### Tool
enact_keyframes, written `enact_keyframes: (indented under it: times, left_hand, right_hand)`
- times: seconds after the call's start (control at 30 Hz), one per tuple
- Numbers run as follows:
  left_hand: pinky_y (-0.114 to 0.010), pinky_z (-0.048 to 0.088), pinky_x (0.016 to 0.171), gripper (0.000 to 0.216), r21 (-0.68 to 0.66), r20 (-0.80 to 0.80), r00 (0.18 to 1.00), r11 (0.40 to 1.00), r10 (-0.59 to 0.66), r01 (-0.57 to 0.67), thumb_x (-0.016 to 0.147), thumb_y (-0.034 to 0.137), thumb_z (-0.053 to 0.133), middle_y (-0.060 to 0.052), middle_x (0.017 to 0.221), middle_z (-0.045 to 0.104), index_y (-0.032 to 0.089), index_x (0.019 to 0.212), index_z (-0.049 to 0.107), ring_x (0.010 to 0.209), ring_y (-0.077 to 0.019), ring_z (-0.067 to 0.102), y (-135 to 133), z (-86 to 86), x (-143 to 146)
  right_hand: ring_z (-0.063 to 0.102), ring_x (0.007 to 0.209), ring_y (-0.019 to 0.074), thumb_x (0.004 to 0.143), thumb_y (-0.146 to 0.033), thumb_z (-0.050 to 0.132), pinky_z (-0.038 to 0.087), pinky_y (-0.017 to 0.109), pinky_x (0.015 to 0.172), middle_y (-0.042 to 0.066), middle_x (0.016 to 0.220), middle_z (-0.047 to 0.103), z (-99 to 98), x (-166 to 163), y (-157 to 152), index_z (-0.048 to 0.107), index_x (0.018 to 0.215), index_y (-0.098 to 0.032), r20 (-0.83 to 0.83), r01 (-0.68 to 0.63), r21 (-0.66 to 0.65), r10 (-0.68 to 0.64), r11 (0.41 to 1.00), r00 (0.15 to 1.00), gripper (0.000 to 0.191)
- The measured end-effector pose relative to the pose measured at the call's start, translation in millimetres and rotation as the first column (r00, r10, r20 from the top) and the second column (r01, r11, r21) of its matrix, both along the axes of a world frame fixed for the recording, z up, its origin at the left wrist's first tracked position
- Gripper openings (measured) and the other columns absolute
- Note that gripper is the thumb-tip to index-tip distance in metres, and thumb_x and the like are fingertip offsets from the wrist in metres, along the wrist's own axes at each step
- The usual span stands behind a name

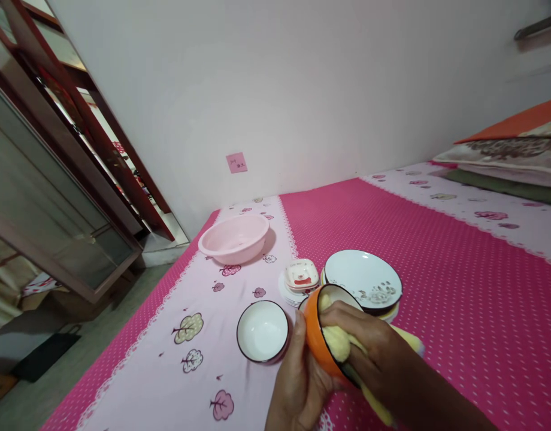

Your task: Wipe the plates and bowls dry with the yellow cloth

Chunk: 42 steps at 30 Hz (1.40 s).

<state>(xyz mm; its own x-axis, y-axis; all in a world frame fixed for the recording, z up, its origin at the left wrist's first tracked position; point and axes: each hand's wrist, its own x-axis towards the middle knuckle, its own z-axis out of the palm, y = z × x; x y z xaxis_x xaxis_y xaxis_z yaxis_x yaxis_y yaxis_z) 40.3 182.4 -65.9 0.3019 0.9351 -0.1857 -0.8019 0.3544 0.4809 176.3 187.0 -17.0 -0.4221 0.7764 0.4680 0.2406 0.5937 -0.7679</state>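
Observation:
My left hand (pixel 297 377) is wrapped around the outside of an orange bowl (pixel 319 335) with a white inside and dark rim, which is tilted on its side. Inside that bowl, my right hand (pixel 369 341) presses a yellow cloth (pixel 337 342), and part of the cloth hangs out below. To the left of my hands a white bowl (pixel 262 331) with a dark rim sits upright on the bedspread. Just beyond the orange bowl are a stack of small white plates (pixel 285 292) with a square dish (pixel 301 273) on top, and a stack topped by a large flowered plate (pixel 363 276).
A pink basin (pixel 235 236) stands farther back on the pink patterned bedspread (pixel 338 221). Pillows and folded bedding (pixel 518 155) are piled at the right by the white wall (pixel 302 90). The bed's edge drops to the floor on the left, near a framed glass door (pixel 46 197).

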Motion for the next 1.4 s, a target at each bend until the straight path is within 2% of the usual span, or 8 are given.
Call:
enact_keyframes:
  times: [0.33,0.5,0.57,0.63,0.8,1.0,1.27,1.4]
  left_hand:
    - [-0.047,0.052,0.105,0.055,0.001,-0.003,0.997,0.997,0.076,-0.076,0.098,0.056,0.052,-0.014,0.137,0.069,0.020,0.137,0.065,0.134,-0.0344,0.057,6,8.9,-4]
    - [-0.044,0.050,0.109,0.055,0.056,-0.082,0.981,0.984,0.175,-0.171,0.096,0.054,0.058,-0.013,0.138,0.068,0.020,0.139,0.064,0.136,-0.0328,0.055,-1,14.4,3]
    - [-0.044,0.049,0.110,0.055,0.097,-0.081,0.979,0.979,0.189,-0.181,0.095,0.054,0.060,-0.012,0.138,0.068,0.021,0.140,0.063,0.136,-0.0322,0.055,-2,13.9,8]
    - [-0.043,0.049,0.110,0.056,0.110,-0.061,0.980,0.977,0.192,-0.184,0.094,0.055,0.062,-0.011,0.136,0.069,0.022,0.138,0.065,0.135,-0.0324,0.056,-2,11.9,11]
    - [-0.043,0.047,0.112,0.061,0.098,0.012,0.985,0.981,0.170,-0.170,0.091,0.065,0.059,-0.012,0.132,0.072,0.022,0.133,0.070,0.136,-0.0338,0.055,2,9.5,8]
    - [-0.050,0.048,0.109,0.073,0.109,0.017,0.997,0.991,0.071,-0.073,0.090,0.073,0.051,-0.015,0.126,0.072,0.018,0.134,0.069,0.129,-0.0388,0.059,0,12.8,11]
    - [-0.043,0.047,0.110,0.049,0.104,-0.019,0.988,0.983,0.154,-0.151,0.098,0.055,0.054,-0.011,0.114,0.076,0.018,0.123,0.074,0.125,-0.0309,0.063,-3,5.1,7]
    - [-0.043,0.048,0.108,0.051,0.108,-0.017,0.990,0.985,0.139,-0.137,0.092,0.059,0.061,-0.012,0.120,0.074,0.017,0.117,0.075,0.122,-0.0322,0.063,-3,13.5,8]
  right_hand:
    - [0.071,0.086,0.0272,0.091,-0.049,0.061,0.056,0.034,0.071,0.006,0.098,0.075,6.6,23,-2,0.067,0.117,-0.021,-0.231,0.497,-0.350,-0.588,0.794,0.775,0.039]
    - [0.071,0.080,0.0290,0.093,-0.040,0.057,0.056,0.038,0.070,0.006,0.091,0.075,8.8,19,-14,0.066,0.112,-0.027,-0.142,0.819,-0.042,-0.815,0.572,0.562,0.025]
    - [0.073,0.084,0.0289,0.092,-0.031,0.055,0.058,0.040,0.077,0.007,0.096,0.075,8.1,14,-16,0.065,0.109,-0.028,-0.186,0.765,0.159,-0.742,0.624,0.644,0.020]
    - [0.074,0.090,0.0278,0.092,-0.029,0.058,0.060,0.037,0.081,0.006,0.101,0.075,8.7,9,-17,0.065,0.110,-0.028,-0.157,0.541,0.282,-0.518,0.792,0.841,0.020]
    - [0.072,0.106,0.0256,0.092,-0.049,0.066,0.060,0.031,0.088,0.005,0.119,0.074,14.2,10,-17,0.066,0.125,-0.032,-0.122,0.150,0.131,-0.134,0.980,0.983,0.037]
    - [0.073,0.098,0.0250,0.085,-0.045,0.074,0.060,0.034,0.083,0.004,0.113,0.075,7.8,13,-10,0.071,0.115,-0.030,-0.074,0.229,-0.089,-0.235,0.969,0.969,0.034]
    - [0.071,0.100,0.0316,0.082,-0.029,0.072,0.060,0.046,0.082,0.013,0.109,0.072,-16.8,-10,-5,0.058,0.119,-0.018,0.079,0.399,0.298,-0.439,0.867,0.895,0.041]
    - [0.068,0.074,0.0239,0.095,-0.032,0.057,0.056,0.036,0.064,0.006,0.086,0.068,-16.7,-16,-6,0.056,0.105,-0.021,0.042,0.415,0.401,-0.469,0.817,0.882,0.014]
